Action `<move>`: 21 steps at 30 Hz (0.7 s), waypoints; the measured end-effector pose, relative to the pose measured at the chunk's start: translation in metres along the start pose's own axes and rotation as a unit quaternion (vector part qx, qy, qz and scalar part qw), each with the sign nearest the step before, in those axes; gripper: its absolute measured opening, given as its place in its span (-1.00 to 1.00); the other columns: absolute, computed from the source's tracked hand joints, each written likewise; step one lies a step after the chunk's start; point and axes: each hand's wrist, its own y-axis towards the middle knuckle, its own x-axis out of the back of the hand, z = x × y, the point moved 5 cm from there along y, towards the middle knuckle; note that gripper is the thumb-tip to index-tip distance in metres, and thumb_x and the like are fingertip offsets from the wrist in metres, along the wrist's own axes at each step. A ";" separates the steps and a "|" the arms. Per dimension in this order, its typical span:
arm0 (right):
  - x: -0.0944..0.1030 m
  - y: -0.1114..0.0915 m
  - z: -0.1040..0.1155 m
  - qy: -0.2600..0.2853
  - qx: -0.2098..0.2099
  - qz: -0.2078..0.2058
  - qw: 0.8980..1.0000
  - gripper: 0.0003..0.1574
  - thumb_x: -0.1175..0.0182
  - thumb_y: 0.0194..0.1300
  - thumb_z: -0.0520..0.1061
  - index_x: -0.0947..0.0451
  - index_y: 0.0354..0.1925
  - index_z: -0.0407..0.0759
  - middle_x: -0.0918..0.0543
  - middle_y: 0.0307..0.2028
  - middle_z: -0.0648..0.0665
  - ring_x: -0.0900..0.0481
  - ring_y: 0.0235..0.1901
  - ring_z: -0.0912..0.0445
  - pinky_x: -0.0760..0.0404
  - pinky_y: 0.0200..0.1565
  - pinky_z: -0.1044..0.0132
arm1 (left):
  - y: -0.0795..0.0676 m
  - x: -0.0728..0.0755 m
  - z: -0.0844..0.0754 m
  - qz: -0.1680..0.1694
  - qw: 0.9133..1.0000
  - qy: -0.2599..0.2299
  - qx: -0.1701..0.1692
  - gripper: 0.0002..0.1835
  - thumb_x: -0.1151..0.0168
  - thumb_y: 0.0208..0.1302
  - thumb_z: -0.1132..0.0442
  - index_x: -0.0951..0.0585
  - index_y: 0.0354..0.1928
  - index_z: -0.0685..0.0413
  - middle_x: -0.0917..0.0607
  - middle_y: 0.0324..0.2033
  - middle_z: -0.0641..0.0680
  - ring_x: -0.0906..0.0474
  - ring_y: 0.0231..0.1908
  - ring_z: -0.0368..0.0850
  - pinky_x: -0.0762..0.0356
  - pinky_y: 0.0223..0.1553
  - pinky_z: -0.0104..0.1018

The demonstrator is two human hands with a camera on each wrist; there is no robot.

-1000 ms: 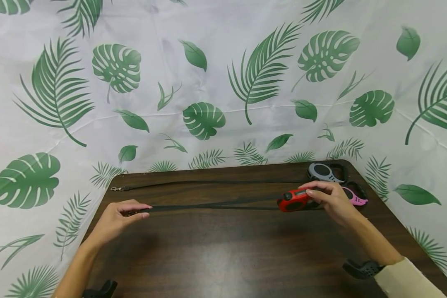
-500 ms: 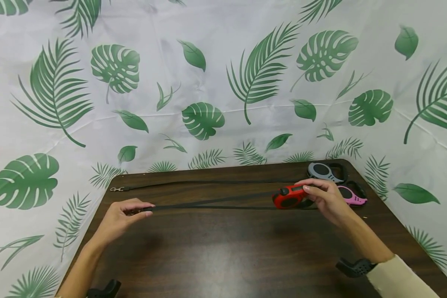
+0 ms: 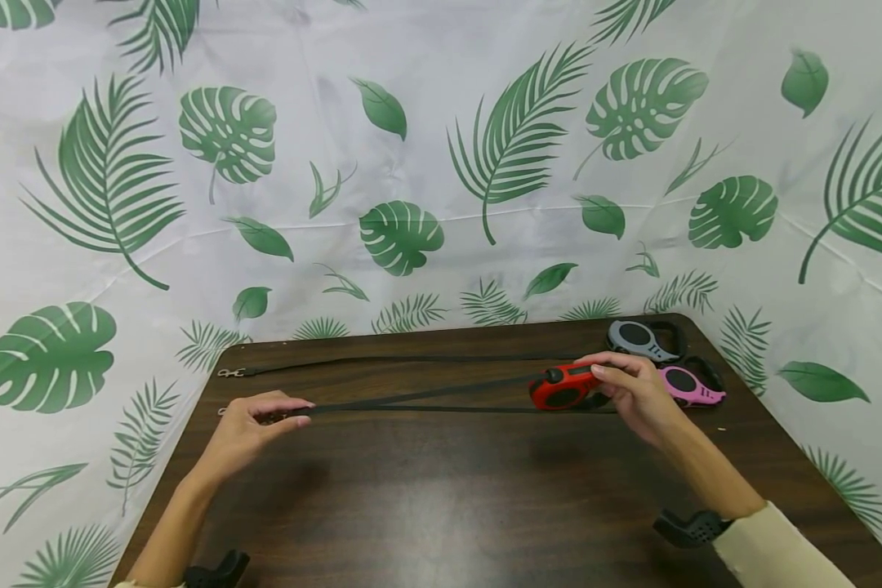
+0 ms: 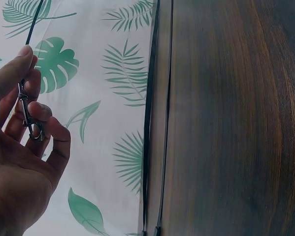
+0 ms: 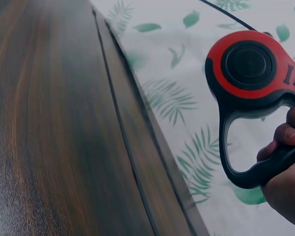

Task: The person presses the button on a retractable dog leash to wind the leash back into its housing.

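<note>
My right hand [image 3: 635, 394] grips the black loop handle of a red retractable dog leash [image 3: 563, 387], held up over the table. In the right wrist view the leash's round red casing [image 5: 280, 54] shows, with fingers curled round the handle. A black strap runs from it across to my left hand [image 3: 253, 429], which pinches the strap's end between thumb and fingertips. The metal snap hook [image 4: 28, 113] hangs against the fingers in the left wrist view.
A grey retractable leash [image 3: 643, 340] and a pink one [image 3: 691, 386] lie at the table's back right. Their black straps stretch leftward, the grey one's ending in a metal clip [image 3: 231, 372]. Behind the brown table [image 3: 426, 490] hangs a leaf-patterned cloth [image 3: 426, 163].
My right hand has moved left with the red leash, bringing it nearer my left hand. The left hand has shifted slightly right, uncovering a clip on the table behind it.
</note>
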 end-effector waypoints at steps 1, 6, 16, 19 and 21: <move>-0.001 0.000 0.000 0.000 0.001 0.000 1.000 -0.56 0.03 0.60 -0.40 -0.78 0.05 -0.20 -0.77 0.01 -0.11 -0.76 -0.10 0.10 -0.69 0.04 0.30 | 0.000 0.000 0.000 -0.001 1.000 -0.001 0.001 -0.79 -0.49 0.34 0.30 -0.84 -0.02 -0.03 -0.81 -0.21 0.05 -0.60 -0.30 -0.22 -0.52 -0.35 -0.34; -0.004 0.002 -0.004 0.001 0.005 0.006 1.000 -0.56 0.03 0.61 -0.40 -0.78 0.07 -0.20 -0.76 0.03 -0.11 -0.76 -0.07 0.09 -0.69 0.07 0.29 | 0.001 -0.002 0.001 -0.002 1.000 0.001 0.000 -0.79 -0.50 0.33 0.29 -0.85 -0.02 -0.05 -0.82 -0.20 -0.02 -0.63 -0.27 -0.23 -0.53 -0.31 -0.37; -0.011 0.005 -0.008 -0.035 -0.004 0.002 0.999 -0.55 -0.10 0.49 -0.45 -0.77 0.08 -0.10 -0.75 0.04 -0.10 -0.71 -0.05 0.11 -0.72 0.03 0.28 | 0.005 -0.007 -0.002 -0.003 1.000 -0.010 -0.006 -0.78 -0.50 0.32 0.32 -0.85 -0.02 -0.02 -0.82 -0.17 0.01 -0.67 -0.20 -0.24 -0.57 -0.24 -0.39; -0.013 0.007 -0.008 -0.042 -0.010 0.000 0.999 -0.56 -0.16 0.46 -0.46 -0.77 0.07 -0.10 -0.77 0.02 -0.12 -0.73 -0.06 0.10 -0.73 -0.01 0.26 | 0.006 -0.009 -0.004 -0.002 1.000 -0.023 -0.011 -0.79 -0.49 0.33 0.32 -0.84 -0.02 -0.03 -0.82 -0.18 0.07 -0.63 -0.26 -0.24 -0.56 -0.29 -0.37; -0.015 0.009 -0.008 -0.046 -0.010 -0.002 0.999 -0.57 -0.19 0.44 -0.46 -0.78 0.07 -0.10 -0.78 0.01 -0.12 -0.74 -0.07 0.10 -0.74 -0.02 0.26 | 0.008 -0.010 -0.006 -0.001 0.999 -0.029 -0.014 -0.79 -0.49 0.33 0.32 -0.84 -0.02 -0.04 -0.82 -0.19 0.08 -0.58 -0.32 -0.23 -0.53 -0.34 -0.36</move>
